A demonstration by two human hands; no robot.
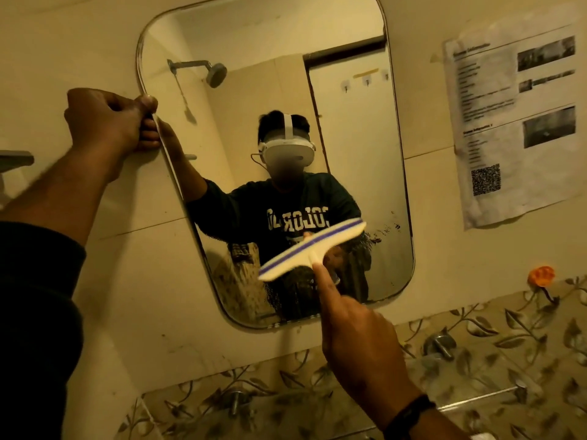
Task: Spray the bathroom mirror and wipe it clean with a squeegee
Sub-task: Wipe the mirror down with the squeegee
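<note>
A tall mirror [349,138] with rounded corners hangs tilted on the cream tiled wall. My left hand [108,119] grips its left edge, fingers curled around the rim. My right hand [355,338] holds a cream squeegee [309,250] with a blue strip, index finger stretched along the handle. The blade lies slanted against the lower middle of the glass. Dark specks mark the mirror's lower right corner. No spray bottle is in view.
A printed paper sheet [514,122] with a QR code is taped to the wall on the right. An orange hook [541,276] sticks out below it. Leaf-patterned tiles [476,344] with metal taps [440,344] run along the bottom.
</note>
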